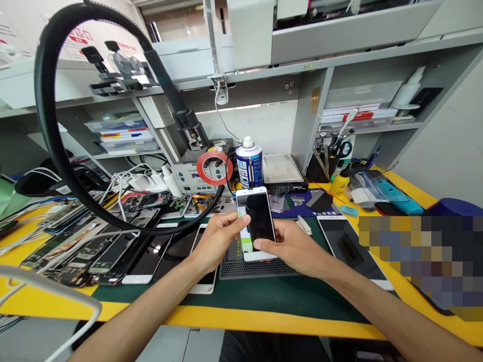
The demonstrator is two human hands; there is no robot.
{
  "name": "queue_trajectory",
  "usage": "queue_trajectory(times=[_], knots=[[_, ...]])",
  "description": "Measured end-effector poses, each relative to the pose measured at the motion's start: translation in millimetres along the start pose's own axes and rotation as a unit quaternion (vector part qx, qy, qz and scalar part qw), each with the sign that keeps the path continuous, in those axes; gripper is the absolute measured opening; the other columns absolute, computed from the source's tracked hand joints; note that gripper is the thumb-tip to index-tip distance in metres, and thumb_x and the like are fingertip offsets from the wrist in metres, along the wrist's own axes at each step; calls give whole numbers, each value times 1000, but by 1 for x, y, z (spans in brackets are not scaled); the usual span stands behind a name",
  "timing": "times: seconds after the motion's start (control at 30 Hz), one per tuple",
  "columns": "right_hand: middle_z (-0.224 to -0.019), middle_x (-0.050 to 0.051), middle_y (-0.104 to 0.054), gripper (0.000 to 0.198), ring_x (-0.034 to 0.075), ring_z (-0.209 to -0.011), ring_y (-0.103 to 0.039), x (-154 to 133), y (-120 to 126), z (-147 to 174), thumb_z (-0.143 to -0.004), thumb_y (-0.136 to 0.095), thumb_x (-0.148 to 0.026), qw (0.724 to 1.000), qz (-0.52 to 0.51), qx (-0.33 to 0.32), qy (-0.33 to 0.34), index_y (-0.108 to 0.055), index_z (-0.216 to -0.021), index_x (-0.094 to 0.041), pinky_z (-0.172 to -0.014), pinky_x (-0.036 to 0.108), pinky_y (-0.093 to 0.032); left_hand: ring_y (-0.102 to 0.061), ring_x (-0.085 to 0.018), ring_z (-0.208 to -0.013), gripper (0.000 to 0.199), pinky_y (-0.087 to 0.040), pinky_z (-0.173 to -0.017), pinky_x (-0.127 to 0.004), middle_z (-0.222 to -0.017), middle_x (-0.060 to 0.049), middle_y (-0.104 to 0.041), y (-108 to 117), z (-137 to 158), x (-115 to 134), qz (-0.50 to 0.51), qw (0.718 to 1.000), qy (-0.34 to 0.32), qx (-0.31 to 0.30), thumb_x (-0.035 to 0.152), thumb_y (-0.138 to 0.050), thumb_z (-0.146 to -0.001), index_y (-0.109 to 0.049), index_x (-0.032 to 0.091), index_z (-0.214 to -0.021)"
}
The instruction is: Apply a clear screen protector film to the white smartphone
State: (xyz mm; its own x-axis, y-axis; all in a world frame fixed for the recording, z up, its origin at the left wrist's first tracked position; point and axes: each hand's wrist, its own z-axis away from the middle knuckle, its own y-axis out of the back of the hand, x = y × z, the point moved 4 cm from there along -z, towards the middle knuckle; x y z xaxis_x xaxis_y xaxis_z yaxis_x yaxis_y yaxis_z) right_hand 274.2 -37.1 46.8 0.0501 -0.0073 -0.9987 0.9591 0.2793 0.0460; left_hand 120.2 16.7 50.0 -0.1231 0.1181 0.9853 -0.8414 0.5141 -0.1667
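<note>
A white smartphone (262, 216) with a dark screen is held up between my two hands, tilted toward me. My left hand (222, 234) grips its left side, the thumb lying on the front near the edge. On the lower right, my right hand (289, 245) closes round the phone with its thumb over the bottom of the screen. A white and green patch shows along the screen's left part; I cannot tell if it is a label or a reflection. Below the phone lies a dark perforated pad (260, 270) on a green mat (302, 296).
Several phones and phone parts (109, 251) crowd the left. A white tablet (352, 251) lies at right. Behind stand a blue and white spray can (249, 163), a grey control box (188, 176) with red tape (202, 176), and a yellow bottle (340, 183). A thick black hose (49, 115) arches overhead.
</note>
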Motion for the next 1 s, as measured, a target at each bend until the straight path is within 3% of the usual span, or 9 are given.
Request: queue_trajectory(times=[0.27,0.53,0.73,0.87,1.0], knots=[[-89,-1,-62,21,14,-76,-56,-5,-4,2,-83,-70,-20,998,-45,-31,20,-59,-101,-18,-66,26,-48,-60,-14,-67,23,-48,-68,-28,-74,-3,-70,-2,0,3,40,999,-1,-17,36,-72,-88,-72,14,-81],[-120,3,-65,46,22,-111,-61,-8,-5,5,-83,-69,-15,997,-26,-48,53,-55,-126,-22,-92,34,-50,-67,-20,-81,23,-51,-77,-32,-91,-7,-75,-3,0,6,43,999,-5,-10,35,-72,-88,-77,16,-101],[-109,2,-67,42,22,-97,-63,-9,-3,7,-81,-75,-26,997,54,-30,36,-58,-120,-22,-79,31,-52,-64,-24,-98,23,-47,-93,-37,-101,-6,-75,-3,6,11,-14,998,-57,-31,34,-70,-90,-78,19,-106],[-102,4,-67,39,23,-92,-65,-7,7,6,-80,-78,-39,997,63,26,34,-59,-108,-19,-76,33,-54,-63,-23,-95,21,-47,-91,-37,-98,-4,-73,0,10,10,-48,995,-79,-38,34,-68,-91,-78,20,-102],[-102,5,-68,42,22,-89,-67,-15,18,6,-79,-79,-39,994,48,79,66,-57,-108,-20,-76,34,-56,-63,-22,-85,23,-49,-83,-36,-88,-3,-71,-3,15,10,-83,993,-65,-57,39,-66,-91,-77,19,-94]])
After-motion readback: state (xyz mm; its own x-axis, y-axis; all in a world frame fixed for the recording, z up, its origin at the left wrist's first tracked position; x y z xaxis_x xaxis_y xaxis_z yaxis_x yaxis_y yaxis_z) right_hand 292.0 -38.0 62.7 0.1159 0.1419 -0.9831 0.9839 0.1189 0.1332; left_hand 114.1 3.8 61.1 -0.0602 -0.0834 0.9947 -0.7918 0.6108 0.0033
